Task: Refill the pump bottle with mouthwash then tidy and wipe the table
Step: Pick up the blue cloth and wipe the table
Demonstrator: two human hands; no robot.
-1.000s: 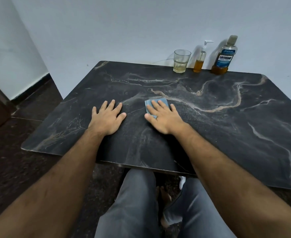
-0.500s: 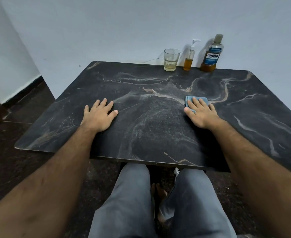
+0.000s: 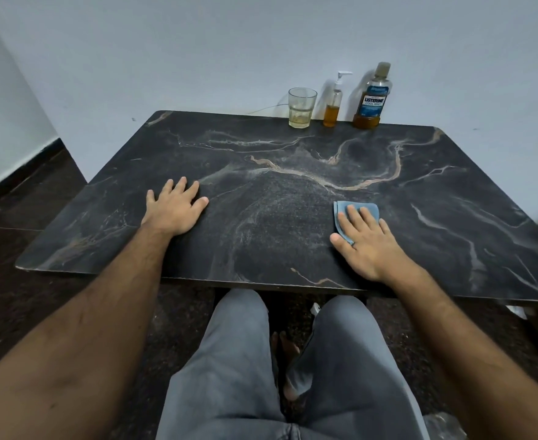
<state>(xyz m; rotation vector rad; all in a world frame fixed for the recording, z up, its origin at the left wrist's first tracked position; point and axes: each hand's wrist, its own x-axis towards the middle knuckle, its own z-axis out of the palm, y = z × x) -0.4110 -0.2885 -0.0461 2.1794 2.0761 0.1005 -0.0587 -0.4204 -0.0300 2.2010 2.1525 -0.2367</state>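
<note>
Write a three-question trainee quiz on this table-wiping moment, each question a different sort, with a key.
1. True or false: the right hand lies flat on the blue cloth.
2. Multiple choice: between the glass and the mouthwash bottle stands: A) a cup B) the pump bottle C) a sponge.
3. Fill in: the left hand rests with its palm down on the bare ____, holding nothing.

Key: 1 true; 2 B; 3 table.
</note>
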